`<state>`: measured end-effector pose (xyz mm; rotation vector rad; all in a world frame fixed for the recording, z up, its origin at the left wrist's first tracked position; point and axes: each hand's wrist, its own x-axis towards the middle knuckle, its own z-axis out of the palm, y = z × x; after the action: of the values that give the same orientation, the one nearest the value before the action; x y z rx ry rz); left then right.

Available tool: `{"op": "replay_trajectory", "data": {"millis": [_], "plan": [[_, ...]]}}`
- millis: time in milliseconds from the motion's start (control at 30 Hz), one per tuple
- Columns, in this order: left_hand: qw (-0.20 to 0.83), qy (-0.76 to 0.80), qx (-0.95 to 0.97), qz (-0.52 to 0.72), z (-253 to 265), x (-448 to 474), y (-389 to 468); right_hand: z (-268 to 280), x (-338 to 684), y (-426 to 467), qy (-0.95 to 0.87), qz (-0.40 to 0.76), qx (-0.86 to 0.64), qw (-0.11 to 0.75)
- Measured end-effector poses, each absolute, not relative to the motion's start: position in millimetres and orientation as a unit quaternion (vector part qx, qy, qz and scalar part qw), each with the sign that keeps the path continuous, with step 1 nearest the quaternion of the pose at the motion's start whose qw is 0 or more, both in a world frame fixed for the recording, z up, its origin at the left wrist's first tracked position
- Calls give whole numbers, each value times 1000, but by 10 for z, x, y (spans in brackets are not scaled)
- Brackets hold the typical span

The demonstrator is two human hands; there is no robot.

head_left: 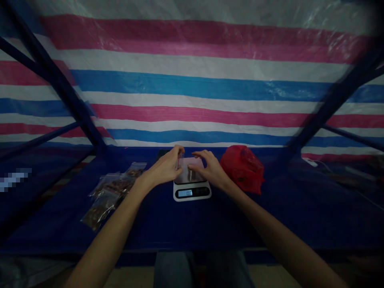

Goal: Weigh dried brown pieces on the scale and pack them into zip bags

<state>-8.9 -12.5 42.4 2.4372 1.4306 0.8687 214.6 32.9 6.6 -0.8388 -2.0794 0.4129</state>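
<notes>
A white digital scale (192, 196) stands on the blue tabletop, its display lit but its digits blurred. On its plate is a small upright metal cylinder (191, 175). My left hand (166, 167) is at the left side of the plate, fingers curled around a small clear piece of plastic (180, 160) whose kind I cannot make out. From the right, my right hand (211, 170) reaches over the plate, thumb and fingers apart. Its thumb tip is at the top of the cylinder; whether it touches is unclear.
Several clear zip bags (102, 206) of brownish bits lie left of my left forearm. A crumpled red plastic bag (243, 168) sits right of the scale. A dark object (162, 153) is partly hidden behind my left hand. Blue frame posts and a striped sheet (192, 114) enclose the table.
</notes>
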Motion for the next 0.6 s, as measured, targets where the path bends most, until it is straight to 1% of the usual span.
{"op": "replay_trajectory", "data": {"millis": [100, 233, 333, 433, 500, 600], "plan": [[65, 478, 812, 328, 221, -53, 1, -143, 2160, 437, -848, 149, -350, 369], [25, 478, 801, 360, 95, -28, -32, -242, 2143, 418, -862, 128, -346, 349], [18, 476, 790, 386, 75, -3, -72, -202, 2119, 355, -854, 148, -327, 376], [19, 481, 780, 401, 47, 22, -78, -155, 2105, 275, -824, 206, -323, 418], [11, 497, 771, 398, 26, 36, -77, -135, 2096, 224, -807, 237, -323, 433], [6, 524, 766, 373, 18, 57, -86, -111, 2072, 168, -796, 252, -318, 448]]}}
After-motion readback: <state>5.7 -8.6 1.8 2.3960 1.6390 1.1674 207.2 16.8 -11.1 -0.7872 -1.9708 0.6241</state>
